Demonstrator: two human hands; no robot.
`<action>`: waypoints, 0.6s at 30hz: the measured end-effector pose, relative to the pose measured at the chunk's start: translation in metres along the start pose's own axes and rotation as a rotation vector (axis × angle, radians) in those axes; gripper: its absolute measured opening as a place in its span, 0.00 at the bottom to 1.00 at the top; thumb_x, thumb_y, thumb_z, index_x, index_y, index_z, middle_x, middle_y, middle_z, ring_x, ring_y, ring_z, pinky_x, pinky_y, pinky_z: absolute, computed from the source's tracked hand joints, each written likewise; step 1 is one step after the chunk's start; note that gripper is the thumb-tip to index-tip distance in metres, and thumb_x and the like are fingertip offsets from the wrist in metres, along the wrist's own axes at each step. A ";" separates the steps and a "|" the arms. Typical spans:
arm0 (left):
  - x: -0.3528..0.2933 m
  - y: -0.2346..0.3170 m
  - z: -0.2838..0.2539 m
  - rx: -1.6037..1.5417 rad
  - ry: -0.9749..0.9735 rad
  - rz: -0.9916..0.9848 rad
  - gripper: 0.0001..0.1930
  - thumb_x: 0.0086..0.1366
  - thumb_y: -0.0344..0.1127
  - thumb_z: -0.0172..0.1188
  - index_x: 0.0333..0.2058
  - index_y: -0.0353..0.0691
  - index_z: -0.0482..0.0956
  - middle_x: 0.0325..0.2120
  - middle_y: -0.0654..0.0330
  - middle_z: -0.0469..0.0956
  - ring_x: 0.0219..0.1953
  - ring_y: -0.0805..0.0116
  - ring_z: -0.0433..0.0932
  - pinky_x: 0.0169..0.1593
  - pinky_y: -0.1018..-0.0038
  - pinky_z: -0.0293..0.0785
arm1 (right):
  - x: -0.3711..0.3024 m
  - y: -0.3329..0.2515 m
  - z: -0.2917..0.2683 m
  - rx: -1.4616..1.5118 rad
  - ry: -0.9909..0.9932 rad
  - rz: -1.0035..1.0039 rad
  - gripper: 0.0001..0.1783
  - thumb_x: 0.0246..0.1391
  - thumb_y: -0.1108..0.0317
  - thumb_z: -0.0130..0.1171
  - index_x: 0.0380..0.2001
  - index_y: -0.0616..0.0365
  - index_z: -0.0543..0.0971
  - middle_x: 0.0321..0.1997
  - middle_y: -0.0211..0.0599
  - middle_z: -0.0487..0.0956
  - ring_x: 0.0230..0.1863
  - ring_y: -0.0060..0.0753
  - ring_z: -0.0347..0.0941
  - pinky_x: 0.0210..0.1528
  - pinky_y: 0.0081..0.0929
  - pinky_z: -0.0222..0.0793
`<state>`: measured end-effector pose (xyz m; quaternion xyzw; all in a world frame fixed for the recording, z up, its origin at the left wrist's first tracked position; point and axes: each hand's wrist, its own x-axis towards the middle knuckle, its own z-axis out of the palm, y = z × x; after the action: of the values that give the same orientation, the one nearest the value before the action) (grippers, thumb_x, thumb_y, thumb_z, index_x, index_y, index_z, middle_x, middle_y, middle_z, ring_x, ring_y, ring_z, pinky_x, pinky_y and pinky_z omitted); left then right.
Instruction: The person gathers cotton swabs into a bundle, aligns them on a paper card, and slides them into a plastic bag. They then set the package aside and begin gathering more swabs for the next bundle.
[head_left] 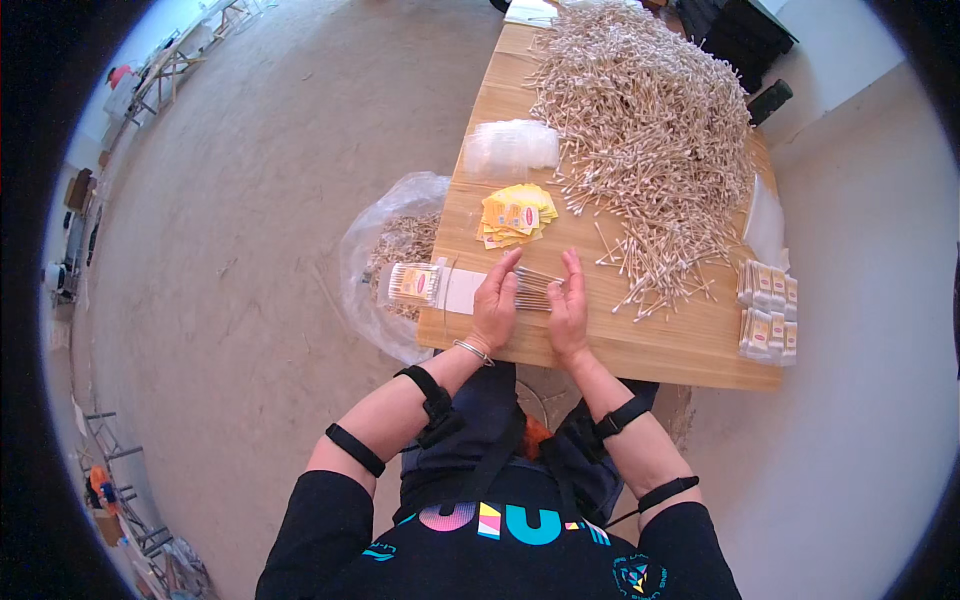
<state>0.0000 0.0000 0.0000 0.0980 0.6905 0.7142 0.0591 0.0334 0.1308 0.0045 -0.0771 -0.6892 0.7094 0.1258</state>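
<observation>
While the bare left hand (pixel 495 303) and bare right hand (pixel 569 308) face each other across a gap, a loose bundle of slender, brown-stemmed cotton swabs (pixel 537 288) spans it, near the front edge of the smooth, pale wood-grain tabletop (pixel 650 347). Both hands' fingers are mostly straight, bracketing the bundle's ends — how firmly, I cannot tell. The thin sticks lie nearly parallel, their long axis running left to right. Beyond sit flat yellow printed cards (pixel 515 217), filmy translucent plastic bags (pixel 512 148) and — to the right — a bristly, tangled swab heap (pixel 650 130).
</observation>
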 end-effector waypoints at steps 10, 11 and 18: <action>0.003 0.002 0.007 -0.183 0.090 -0.023 0.21 0.71 0.37 0.40 0.57 0.30 0.64 0.55 0.51 0.68 0.59 0.63 0.65 0.62 0.70 0.58 | -0.011 -0.026 -0.002 -1.395 -0.445 -0.226 0.49 0.52 0.43 0.52 0.64 0.69 0.49 0.70 0.55 0.44 0.72 0.52 0.35 0.71 0.44 0.31; 0.003 0.001 0.007 -0.184 0.095 -0.018 0.21 0.71 0.38 0.41 0.57 0.30 0.64 0.55 0.51 0.68 0.59 0.63 0.65 0.62 0.70 0.58 | -0.009 -0.027 -0.002 -1.424 -0.452 -0.220 0.49 0.52 0.43 0.52 0.64 0.69 0.48 0.70 0.56 0.43 0.72 0.52 0.34 0.71 0.44 0.30; 0.003 -0.001 0.000 -0.151 0.099 -0.051 0.21 0.71 0.38 0.41 0.56 0.29 0.65 0.54 0.51 0.69 0.59 0.62 0.64 0.62 0.70 0.58 | -0.029 -0.027 -0.003 -1.380 -0.512 -0.231 0.49 0.50 0.42 0.53 0.64 0.67 0.50 0.70 0.53 0.46 0.72 0.50 0.35 0.71 0.47 0.30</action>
<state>-0.0034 0.0008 -0.0005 0.0401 0.6392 0.7664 0.0501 0.0645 0.1263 0.0297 0.1023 -0.9895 0.0933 -0.0420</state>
